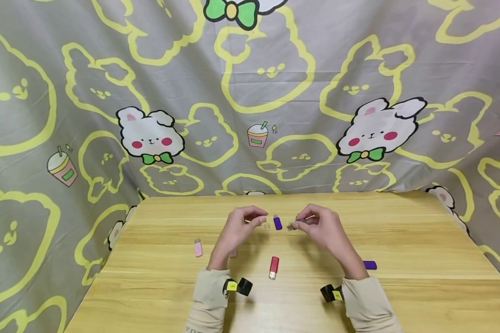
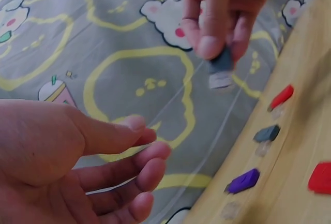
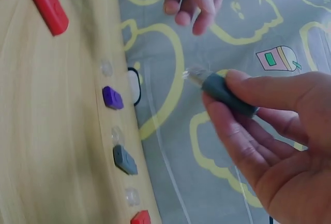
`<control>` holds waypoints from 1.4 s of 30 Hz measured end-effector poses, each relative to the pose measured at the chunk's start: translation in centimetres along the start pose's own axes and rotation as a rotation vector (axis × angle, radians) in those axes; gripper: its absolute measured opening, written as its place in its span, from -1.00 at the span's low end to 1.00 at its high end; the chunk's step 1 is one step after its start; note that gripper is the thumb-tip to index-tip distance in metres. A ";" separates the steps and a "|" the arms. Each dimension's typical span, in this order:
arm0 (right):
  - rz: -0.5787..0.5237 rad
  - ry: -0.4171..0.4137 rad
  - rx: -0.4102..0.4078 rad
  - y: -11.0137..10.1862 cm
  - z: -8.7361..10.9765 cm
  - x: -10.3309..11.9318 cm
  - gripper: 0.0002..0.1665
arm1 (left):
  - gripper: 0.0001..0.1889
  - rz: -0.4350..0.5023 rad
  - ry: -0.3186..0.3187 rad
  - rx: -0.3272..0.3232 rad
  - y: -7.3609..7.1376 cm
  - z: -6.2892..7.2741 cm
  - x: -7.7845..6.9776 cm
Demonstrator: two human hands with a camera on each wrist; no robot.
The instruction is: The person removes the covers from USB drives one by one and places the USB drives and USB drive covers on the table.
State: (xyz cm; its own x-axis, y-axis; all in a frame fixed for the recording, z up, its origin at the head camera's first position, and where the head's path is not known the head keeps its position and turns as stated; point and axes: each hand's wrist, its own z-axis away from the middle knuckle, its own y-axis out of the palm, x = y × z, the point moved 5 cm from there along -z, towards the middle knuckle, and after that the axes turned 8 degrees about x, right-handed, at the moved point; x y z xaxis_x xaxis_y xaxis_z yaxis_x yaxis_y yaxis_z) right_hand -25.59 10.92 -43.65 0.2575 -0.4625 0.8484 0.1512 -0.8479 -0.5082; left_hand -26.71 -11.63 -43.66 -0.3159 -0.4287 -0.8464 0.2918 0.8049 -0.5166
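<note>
My right hand (image 1: 322, 226) pinches a dark grey-green USB stick (image 3: 227, 94) between thumb and fingers, its metal plug pointing toward my left hand. My left hand (image 1: 243, 226) is raised across from it, thumb and forefinger close together and the other fingers loosely bent. No object shows in it. Between the hands, a purple USB stick (image 1: 278, 222) lies on the table, with a small clear piece (image 1: 267, 226) beside it. The right wrist view also shows a grey USB stick (image 3: 125, 160) and a red one (image 3: 140, 218) lined up with the purple stick, clear pieces between them.
Closer to me lies another red USB stick (image 1: 274, 268). At left are a pink stick (image 1: 197, 248) and a second pink one (image 1: 233, 253), partly hidden by my left wrist. Another purple stick (image 1: 370, 265) lies beside my right forearm. A patterned curtain (image 1: 250, 92) hangs behind the wooden table (image 1: 150, 277).
</note>
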 end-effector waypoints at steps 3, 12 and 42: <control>-0.110 0.001 -0.019 0.0 0.0 0.3 -0.84 | -0.84 0.060 0.032 0.056 0.9 -0.2 -0.4; -0.231 -0.038 -0.055 0.4 0.1 0.7 -0.83 | -0.85 0.187 0.048 0.098 2.9 -0.9 -0.7; 0.046 -0.111 0.105 2.2 -0.3 1.4 -0.93 | -0.92 0.223 -0.034 0.009 2.8 -0.9 -0.7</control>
State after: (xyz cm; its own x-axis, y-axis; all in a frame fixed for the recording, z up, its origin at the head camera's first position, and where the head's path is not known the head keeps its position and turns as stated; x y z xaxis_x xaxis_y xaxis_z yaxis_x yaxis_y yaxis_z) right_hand -25.20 8.29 -43.56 0.3698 -0.4641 0.8049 0.2340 -0.7919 -0.5641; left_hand -26.49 -8.71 -44.45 -0.2119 -0.2548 -0.9435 0.3589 0.8777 -0.3176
